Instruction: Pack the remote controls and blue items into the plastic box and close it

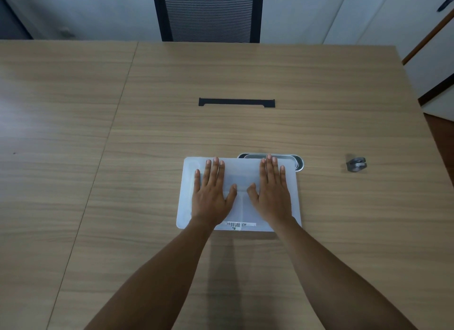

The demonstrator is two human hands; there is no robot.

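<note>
A frosted white plastic box [242,180] lies on the wooden table with its lid on. My left hand [212,191] rests flat on the left half of the lid, fingers spread. My right hand [271,191] lies flat on the right half in the same way. A barcode label [240,224] shows on the box's near side. The lid is too cloudy to show what is inside; no remote controls or blue items are visible.
A metal-rimmed oval cable port [298,160] in the table peeks out behind the box's far right corner. A small grey metal piece [356,164] lies to the right. A black slot [236,102] sits mid-table; a mesh-backed chair [208,13] stands beyond the far edge.
</note>
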